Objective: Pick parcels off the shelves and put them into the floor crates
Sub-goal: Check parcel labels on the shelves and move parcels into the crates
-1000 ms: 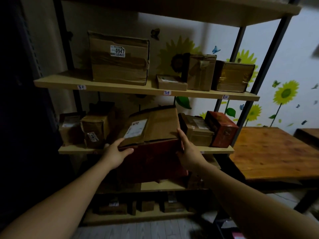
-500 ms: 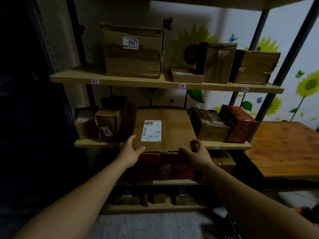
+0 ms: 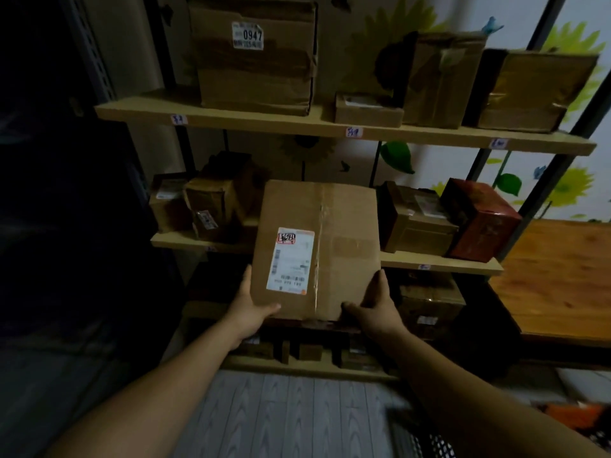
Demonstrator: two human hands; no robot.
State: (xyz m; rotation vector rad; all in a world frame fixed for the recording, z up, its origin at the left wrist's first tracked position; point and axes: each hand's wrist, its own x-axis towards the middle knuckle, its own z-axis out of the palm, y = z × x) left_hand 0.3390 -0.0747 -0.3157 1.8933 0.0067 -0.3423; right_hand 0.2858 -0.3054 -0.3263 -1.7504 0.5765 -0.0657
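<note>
A flat brown cardboard parcel [image 3: 334,249] with a white shipping label is held out in front of the middle shelf [image 3: 439,264], its top face tilted toward me. My left hand [image 3: 251,305] grips its lower left corner, thumb on top. My right hand [image 3: 375,309] grips the lower right corner, thumb on the near edge. Part of a dark meshed floor crate [image 3: 426,438] shows at the bottom right, blurred.
The upper shelf [image 3: 264,122] carries a large box marked 0947 [image 3: 254,57] and three smaller boxes. More parcels, one of them red [image 3: 479,219], sit on the middle shelf beside the gap. A wooden table [image 3: 562,279] stands at the right. Lower shelves hold small boxes.
The parcel has come off the middle shelf toward me and tipped up, so its labelled top faces me. Both hands have slid to its near corners. My view has moved closer and lower.
</note>
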